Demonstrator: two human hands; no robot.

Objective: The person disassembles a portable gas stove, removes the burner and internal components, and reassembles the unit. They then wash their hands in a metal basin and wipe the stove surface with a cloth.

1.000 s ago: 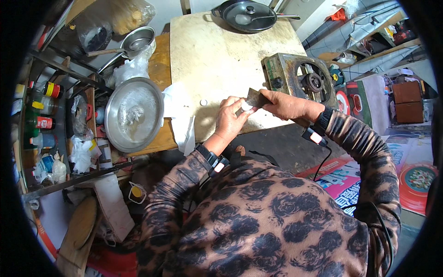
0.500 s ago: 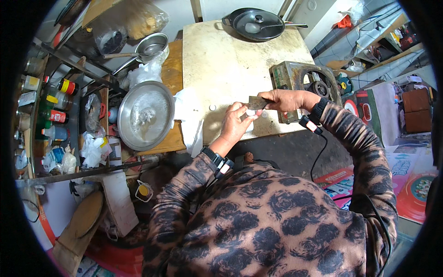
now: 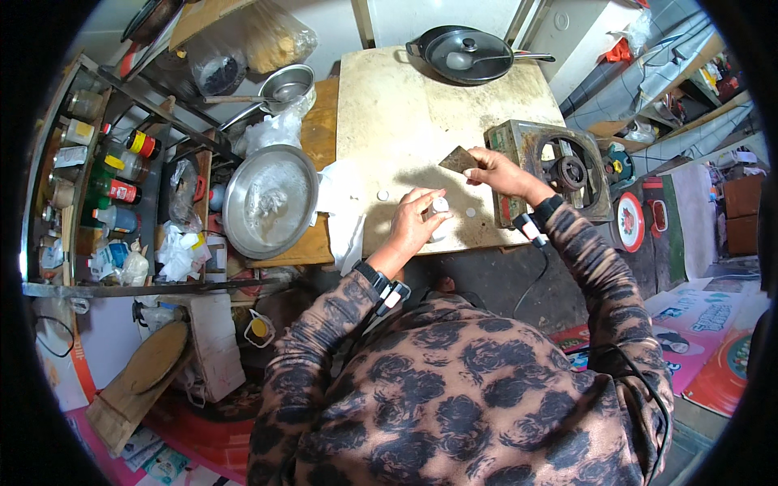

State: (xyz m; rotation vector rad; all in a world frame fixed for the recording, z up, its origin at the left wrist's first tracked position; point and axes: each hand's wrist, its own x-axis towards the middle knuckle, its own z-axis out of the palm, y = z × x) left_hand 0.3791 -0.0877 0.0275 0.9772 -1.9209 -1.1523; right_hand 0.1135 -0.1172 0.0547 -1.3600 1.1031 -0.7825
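Observation:
My left hand (image 3: 412, 225) has its thumb and fingers closed around a small white cylindrical piece (image 3: 439, 207), held upright near the front edge of the pale tabletop (image 3: 389, 105). To the right and a little farther off, my right hand (image 3: 501, 175) pinches a thin, dark, square-cornered flat piece (image 3: 456, 162) by one side. That flat piece is apart from the white one; whether it is metal or something else I cannot tell. One small white disc (image 3: 382, 195) lies left of my left hand, and another white disc (image 3: 470, 212) lies on the tabletop between my hands.
A gas stove (image 3: 567, 170) stands right of my right hand. Far back sits a lidded black pan (image 3: 470, 58). At left are a metal basin (image 3: 301, 212) with something wet inside, white paper (image 3: 344, 190), a saucepan (image 3: 290, 81) and a shelf of bottles (image 3: 121, 192).
My right hand has drawn the dark flat piece up and away from the white cylindrical piece. My left hand still grips that piece. The whole view has shifted slightly.

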